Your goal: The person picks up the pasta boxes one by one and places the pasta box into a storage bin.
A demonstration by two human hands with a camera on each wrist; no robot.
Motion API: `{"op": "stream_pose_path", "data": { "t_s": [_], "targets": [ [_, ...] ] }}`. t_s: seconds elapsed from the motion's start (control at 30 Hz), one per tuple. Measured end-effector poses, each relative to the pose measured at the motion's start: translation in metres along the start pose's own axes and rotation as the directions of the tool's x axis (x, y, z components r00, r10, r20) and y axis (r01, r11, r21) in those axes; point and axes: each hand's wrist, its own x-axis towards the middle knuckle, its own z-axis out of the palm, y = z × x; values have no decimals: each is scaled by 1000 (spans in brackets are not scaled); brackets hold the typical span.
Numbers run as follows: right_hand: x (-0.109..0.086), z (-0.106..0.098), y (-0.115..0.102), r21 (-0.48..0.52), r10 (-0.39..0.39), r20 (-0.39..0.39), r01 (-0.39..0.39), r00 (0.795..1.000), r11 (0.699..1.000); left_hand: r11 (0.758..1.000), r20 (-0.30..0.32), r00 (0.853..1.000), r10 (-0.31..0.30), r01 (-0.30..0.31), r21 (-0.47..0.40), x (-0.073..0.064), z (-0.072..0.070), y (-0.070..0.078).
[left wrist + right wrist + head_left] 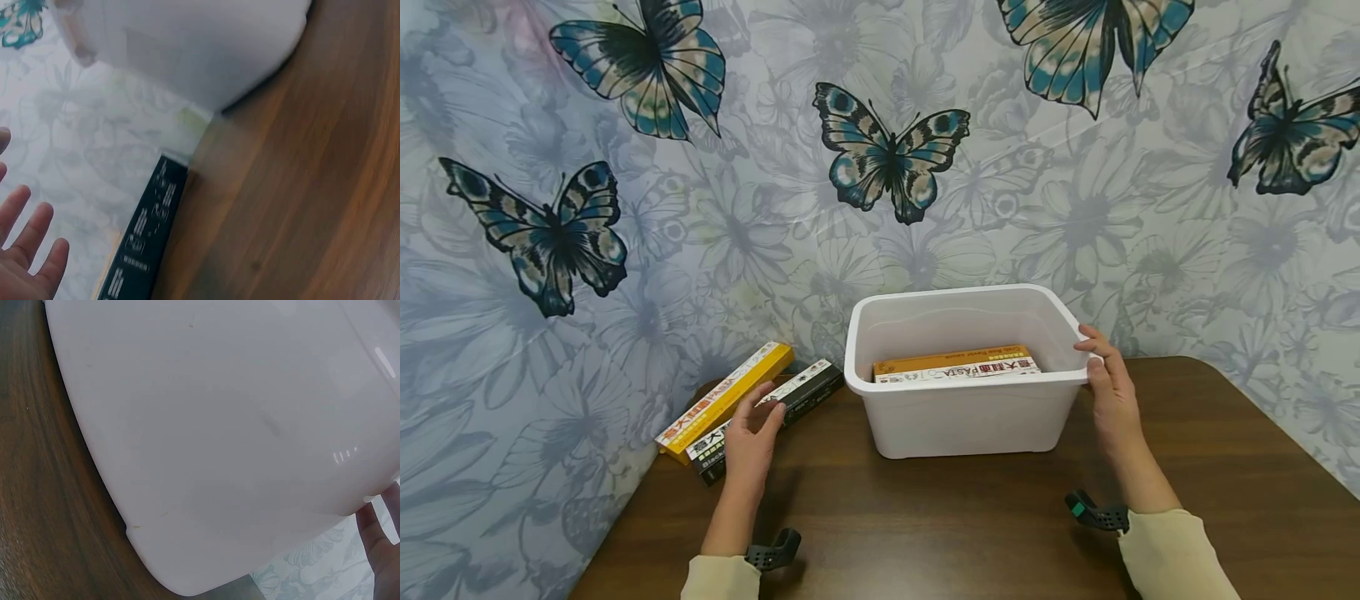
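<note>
A white plastic storage bin (970, 417) stands on the table, its side filling much of the right wrist view. My right hand (1114, 396) grips the bin's right rim, thumb on the near side. Inside lies an orange-and-white pasta box (958, 364), its lower part hidden by the bin wall. Left of the bin, a long black box (811, 395) and a long yellow box (730, 396) lie side by side at a slant. My left hand (751, 437) is over the black box; its fingers (34, 231) look spread and hold nothing in the left wrist view.
The brown wooden table (925, 525) has a rounded far right corner. Behind it hangs a pale floral backdrop (760, 208) with printed butterflies, close to the bin and boxes. Each wrist wears a black band (772, 552).
</note>
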Motion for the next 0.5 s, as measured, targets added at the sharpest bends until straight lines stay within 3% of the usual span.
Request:
{"op": "stream_pose_path", "data": {
  "t_s": [0.2, 0.37, 0.5],
  "targets": [
    [-1, 0, 0, -8, 5, -3, -5, 1000, 1000, 994, -48, 999, 24, -19, 107, 6, -14, -6],
    [-1, 0, 0, -10, 14, -2, -14, 1000, 1000, 990, -99, 994, 54, -41, 135, 11, -25, -17],
    [-1, 0, 0, -10, 8, 1, -8, 1000, 1000, 984, -133, 990, 49, -25, 177, 12, -35, -21]
  ]
}}
